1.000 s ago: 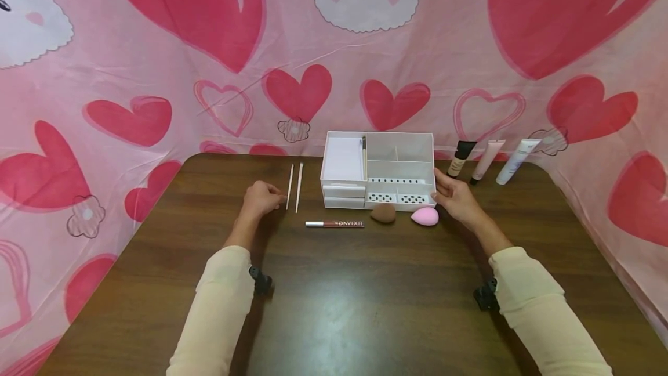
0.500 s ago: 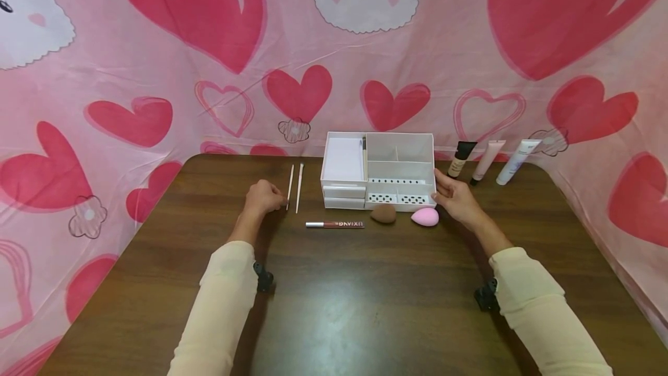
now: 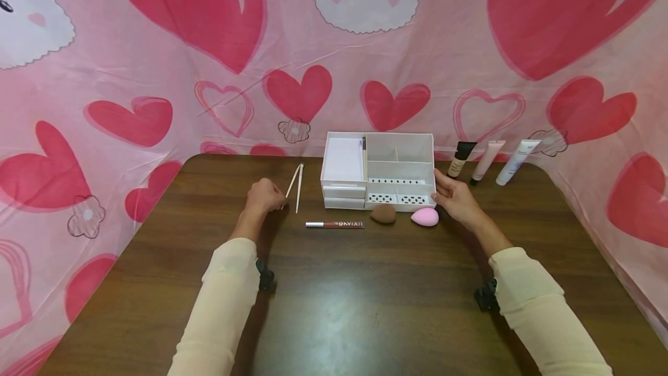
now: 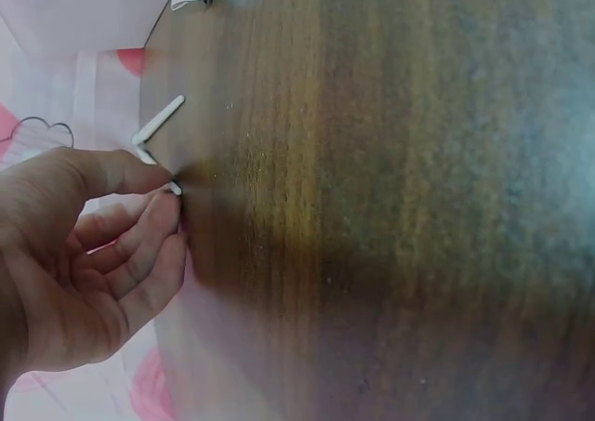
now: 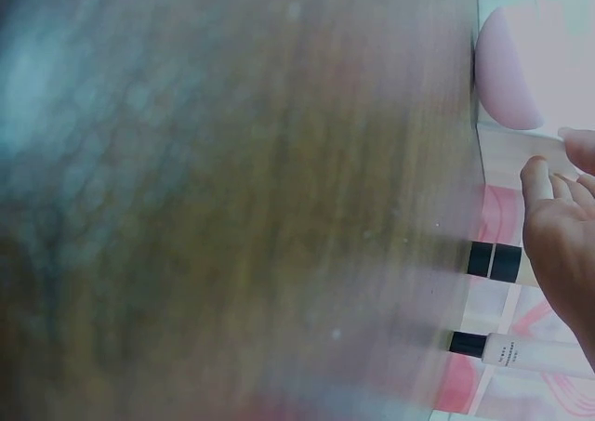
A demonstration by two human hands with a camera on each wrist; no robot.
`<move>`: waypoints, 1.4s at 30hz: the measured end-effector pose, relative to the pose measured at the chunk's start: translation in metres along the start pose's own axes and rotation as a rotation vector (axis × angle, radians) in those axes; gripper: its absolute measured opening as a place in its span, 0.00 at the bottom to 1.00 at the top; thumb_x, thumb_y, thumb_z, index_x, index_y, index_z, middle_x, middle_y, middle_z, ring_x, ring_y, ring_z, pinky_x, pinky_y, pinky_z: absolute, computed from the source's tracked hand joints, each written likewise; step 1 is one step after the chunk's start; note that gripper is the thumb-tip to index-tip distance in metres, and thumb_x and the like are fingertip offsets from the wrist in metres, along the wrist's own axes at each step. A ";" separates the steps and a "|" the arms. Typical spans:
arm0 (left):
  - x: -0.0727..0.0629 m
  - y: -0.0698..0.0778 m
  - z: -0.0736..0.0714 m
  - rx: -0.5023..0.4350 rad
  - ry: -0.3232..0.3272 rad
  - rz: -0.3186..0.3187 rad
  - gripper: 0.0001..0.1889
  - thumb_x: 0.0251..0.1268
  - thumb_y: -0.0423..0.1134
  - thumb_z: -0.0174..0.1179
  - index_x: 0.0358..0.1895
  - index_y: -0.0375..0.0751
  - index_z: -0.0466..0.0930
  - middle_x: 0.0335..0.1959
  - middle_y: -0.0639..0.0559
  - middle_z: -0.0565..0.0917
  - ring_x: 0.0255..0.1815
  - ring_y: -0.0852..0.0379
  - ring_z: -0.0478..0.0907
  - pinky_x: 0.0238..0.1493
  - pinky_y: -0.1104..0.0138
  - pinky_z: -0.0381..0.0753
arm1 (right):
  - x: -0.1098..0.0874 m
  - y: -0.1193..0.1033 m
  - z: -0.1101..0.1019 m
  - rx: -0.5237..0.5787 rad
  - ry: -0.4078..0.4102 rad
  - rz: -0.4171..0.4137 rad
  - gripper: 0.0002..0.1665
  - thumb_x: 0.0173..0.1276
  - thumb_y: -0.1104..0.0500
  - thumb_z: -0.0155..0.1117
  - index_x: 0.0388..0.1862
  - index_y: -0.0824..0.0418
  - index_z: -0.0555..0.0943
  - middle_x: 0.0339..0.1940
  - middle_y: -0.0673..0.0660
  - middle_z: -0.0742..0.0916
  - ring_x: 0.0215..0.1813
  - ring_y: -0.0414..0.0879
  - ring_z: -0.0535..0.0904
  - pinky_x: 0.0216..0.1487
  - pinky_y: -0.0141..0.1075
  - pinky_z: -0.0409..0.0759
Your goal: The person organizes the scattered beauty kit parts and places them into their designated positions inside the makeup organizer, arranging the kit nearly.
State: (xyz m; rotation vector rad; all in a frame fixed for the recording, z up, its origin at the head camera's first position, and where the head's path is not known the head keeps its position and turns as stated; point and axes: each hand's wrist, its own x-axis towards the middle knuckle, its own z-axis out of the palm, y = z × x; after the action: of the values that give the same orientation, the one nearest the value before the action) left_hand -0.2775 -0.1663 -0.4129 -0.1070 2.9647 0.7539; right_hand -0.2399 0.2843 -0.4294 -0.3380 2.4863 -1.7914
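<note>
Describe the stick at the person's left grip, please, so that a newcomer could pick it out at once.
From the white organizer near the far edge of the table, look left to a narrow V made by the left stick and the right stick, both thin and pale. Choose the left stick: unlike its neighbour, it is pinched near its closer end by the left grip.

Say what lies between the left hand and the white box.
A thin stick, pinched in the left hand, and a second stick on the table, nearer the white box; the head view shows both.
</note>
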 end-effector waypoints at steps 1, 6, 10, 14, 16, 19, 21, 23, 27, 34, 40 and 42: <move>0.000 0.000 0.000 0.005 0.003 0.001 0.10 0.53 0.40 0.64 0.27 0.37 0.90 0.25 0.44 0.90 0.40 0.42 0.84 0.48 0.53 0.82 | 0.000 0.000 0.000 -0.002 0.001 0.001 0.41 0.72 0.79 0.50 0.79 0.77 0.47 0.81 0.75 0.54 0.78 0.71 0.54 0.59 0.17 0.71; 0.002 0.003 0.002 0.039 0.013 -0.003 0.11 0.52 0.42 0.63 0.23 0.38 0.87 0.30 0.40 0.89 0.42 0.39 0.84 0.50 0.50 0.82 | 0.000 -0.001 0.000 -0.011 -0.002 0.002 0.41 0.72 0.78 0.50 0.80 0.76 0.47 0.81 0.74 0.55 0.79 0.70 0.54 0.61 0.20 0.71; 0.002 0.006 0.002 0.051 0.019 -0.021 0.12 0.54 0.44 0.64 0.20 0.39 0.82 0.29 0.40 0.86 0.40 0.40 0.81 0.49 0.50 0.82 | 0.001 -0.002 0.000 -0.011 -0.003 -0.003 0.41 0.71 0.78 0.51 0.80 0.75 0.48 0.81 0.74 0.55 0.78 0.70 0.55 0.61 0.21 0.71; 0.002 0.009 0.002 0.053 0.016 -0.045 0.13 0.54 0.44 0.65 0.21 0.38 0.80 0.31 0.38 0.86 0.41 0.38 0.81 0.50 0.49 0.82 | 0.002 -0.002 0.000 -0.001 -0.003 -0.005 0.41 0.71 0.79 0.50 0.80 0.75 0.48 0.81 0.74 0.55 0.78 0.70 0.54 0.60 0.19 0.72; 0.001 0.010 0.001 0.059 0.011 -0.053 0.14 0.54 0.44 0.65 0.24 0.35 0.81 0.37 0.34 0.87 0.46 0.34 0.82 0.54 0.48 0.82 | 0.002 -0.001 0.000 0.011 -0.007 -0.010 0.41 0.71 0.79 0.49 0.79 0.76 0.47 0.81 0.75 0.55 0.78 0.71 0.54 0.60 0.19 0.72; 0.000 0.011 0.001 0.056 0.001 -0.066 0.15 0.54 0.44 0.64 0.28 0.32 0.81 0.46 0.28 0.86 0.53 0.30 0.81 0.58 0.46 0.81 | 0.002 0.001 0.001 0.024 -0.010 -0.021 0.41 0.71 0.80 0.48 0.79 0.78 0.46 0.80 0.77 0.54 0.77 0.71 0.53 0.60 0.18 0.72; 0.000 0.010 0.001 0.052 0.004 -0.065 0.15 0.53 0.43 0.64 0.28 0.31 0.81 0.47 0.26 0.86 0.54 0.29 0.81 0.58 0.45 0.81 | 0.002 0.001 0.001 0.037 -0.008 -0.032 0.40 0.70 0.81 0.48 0.78 0.79 0.46 0.79 0.78 0.54 0.77 0.72 0.52 0.60 0.18 0.72; 0.000 0.009 0.001 0.045 0.009 -0.063 0.14 0.52 0.43 0.64 0.25 0.32 0.82 0.41 0.30 0.88 0.50 0.31 0.82 0.55 0.47 0.82 | 0.002 0.001 0.001 0.043 -0.005 -0.033 0.41 0.70 0.81 0.48 0.78 0.79 0.46 0.79 0.78 0.53 0.77 0.72 0.52 0.60 0.17 0.72; 0.002 0.006 0.002 -0.014 0.000 -0.072 0.13 0.54 0.42 0.63 0.21 0.35 0.85 0.20 0.45 0.87 0.31 0.45 0.86 0.37 0.59 0.84 | 0.002 0.000 0.002 0.043 -0.002 -0.037 0.40 0.70 0.81 0.48 0.78 0.80 0.46 0.79 0.79 0.53 0.77 0.73 0.52 0.59 0.17 0.72; 0.005 0.004 0.000 -0.257 -0.094 -0.102 0.13 0.56 0.34 0.59 0.37 0.28 0.89 0.06 0.63 0.77 0.12 0.67 0.77 0.20 0.72 0.82 | 0.001 0.000 0.001 0.025 -0.005 -0.026 0.40 0.70 0.80 0.48 0.78 0.79 0.47 0.80 0.78 0.54 0.77 0.73 0.52 0.60 0.18 0.71; 0.001 0.010 -0.004 -0.484 -0.164 -0.143 0.13 0.58 0.32 0.61 0.40 0.24 0.87 0.10 0.57 0.81 0.15 0.66 0.80 0.26 0.69 0.86 | 0.001 0.002 -0.001 0.002 -0.001 -0.008 0.40 0.71 0.80 0.48 0.78 0.78 0.47 0.80 0.76 0.54 0.78 0.72 0.53 0.63 0.22 0.70; 0.001 0.011 -0.005 -0.530 -0.183 -0.148 0.13 0.60 0.32 0.61 0.42 0.24 0.86 0.11 0.57 0.82 0.17 0.65 0.81 0.28 0.68 0.87 | 0.001 0.002 -0.001 -0.001 0.000 -0.008 0.40 0.71 0.80 0.48 0.79 0.78 0.47 0.81 0.76 0.54 0.78 0.71 0.54 0.63 0.22 0.70</move>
State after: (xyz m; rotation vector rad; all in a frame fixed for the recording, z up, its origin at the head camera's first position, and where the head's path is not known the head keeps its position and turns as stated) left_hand -0.2800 -0.1586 -0.4035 -0.2683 2.4826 1.4171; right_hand -0.2410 0.2856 -0.4313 -0.3491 2.4895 -1.7927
